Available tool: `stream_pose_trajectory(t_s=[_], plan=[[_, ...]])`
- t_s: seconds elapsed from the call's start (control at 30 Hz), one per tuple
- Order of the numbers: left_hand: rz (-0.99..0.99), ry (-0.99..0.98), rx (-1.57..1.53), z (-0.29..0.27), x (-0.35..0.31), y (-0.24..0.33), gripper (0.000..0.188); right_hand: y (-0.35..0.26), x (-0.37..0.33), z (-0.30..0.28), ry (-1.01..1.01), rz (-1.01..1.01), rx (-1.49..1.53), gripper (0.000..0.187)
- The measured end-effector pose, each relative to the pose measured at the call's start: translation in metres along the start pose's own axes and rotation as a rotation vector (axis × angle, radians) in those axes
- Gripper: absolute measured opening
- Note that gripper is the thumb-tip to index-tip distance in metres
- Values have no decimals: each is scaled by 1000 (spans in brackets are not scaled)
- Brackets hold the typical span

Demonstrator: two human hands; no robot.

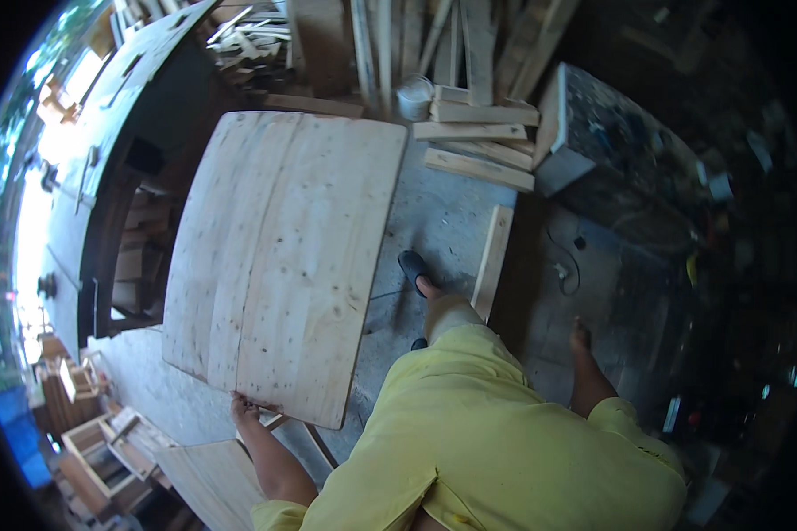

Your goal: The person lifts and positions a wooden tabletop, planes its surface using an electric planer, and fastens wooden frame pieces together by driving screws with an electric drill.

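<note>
A large pale wooden panel [283, 257], made of joined planks with knots and slightly rounded corners, stretches across the left middle of the head view. At its near edge, my left hand [244, 407] grips the wood near a dark patch. My right hand [580, 334] hangs away from the panel, off to the right over the floor. It touches nothing that I can see, and its fingers are too small and dim to read. Part of a second pale board [211, 478] shows below my left forearm.
A long workbench [119, 115] runs along the left. Stacked planks [478, 146] and a white bucket [414, 97] lie ahead, beside a cluttered cabinet [624, 133]. One beam [492, 261] lies near my feet, with a cable [567, 270] farther right. Wooden frames [106, 451] fill the lower left.
</note>
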State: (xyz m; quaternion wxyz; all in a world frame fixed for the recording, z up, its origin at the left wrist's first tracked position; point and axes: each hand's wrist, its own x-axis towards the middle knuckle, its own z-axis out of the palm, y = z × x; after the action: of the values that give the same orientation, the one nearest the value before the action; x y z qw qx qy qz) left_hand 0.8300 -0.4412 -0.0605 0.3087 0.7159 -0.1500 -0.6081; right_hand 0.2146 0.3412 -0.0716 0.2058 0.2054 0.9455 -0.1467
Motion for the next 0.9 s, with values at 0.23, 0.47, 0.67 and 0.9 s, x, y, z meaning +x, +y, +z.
stream_pose_trajectory(t_s=[0.23, 0.47, 0.67, 0.9], plan=[[-95, -87, 71, 28, -45, 5, 55, 143, -119, 17, -304, 156, 228, 70], [122, 769, 1160, 95, -107, -10, 89, 250, -132, -27, -186, 531, 737, 69], [931, 379, 1665, 230, -170, -115, 76, 282, -175, -5, -312, 622, 722, 70], [1073, 283, 1671, 338, -247, -183, 75, 242, -138, -44, -415, 434, 713, 62]])
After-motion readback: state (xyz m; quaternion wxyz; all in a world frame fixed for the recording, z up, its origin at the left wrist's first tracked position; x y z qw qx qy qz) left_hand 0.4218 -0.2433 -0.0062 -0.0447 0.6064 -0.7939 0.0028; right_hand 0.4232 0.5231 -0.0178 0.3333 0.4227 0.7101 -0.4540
